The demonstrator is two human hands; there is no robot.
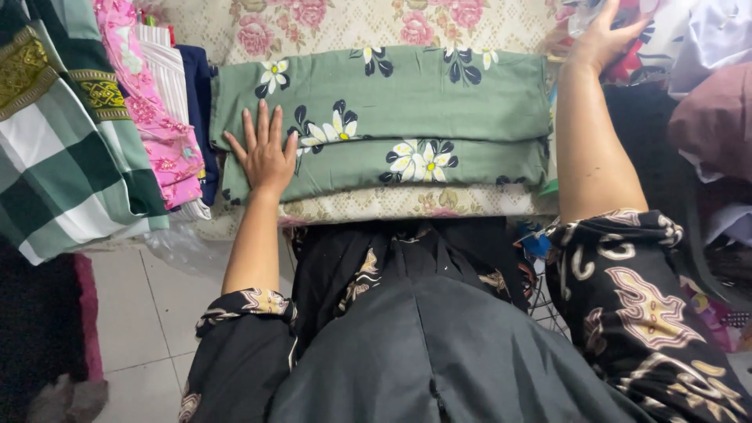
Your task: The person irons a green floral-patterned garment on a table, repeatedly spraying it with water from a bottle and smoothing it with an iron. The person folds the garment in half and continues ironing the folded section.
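Your left hand (264, 157) presses flat, fingers spread, on the green floral cloth (407, 117), already folded; your right hand (599, 35) reaches the unfolded pile of clothes (689, 47), grip unclear.

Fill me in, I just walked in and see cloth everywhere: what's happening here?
A person is bent over a folded green cloth with white flowers, which lies on a cream floral-print surface. The left hand rests flat, fingers spread, on the cloth's left end. The right hand reaches up to a pile of mixed fabrics at the top right. More folded cloths, green checked and pink, lie to the left.
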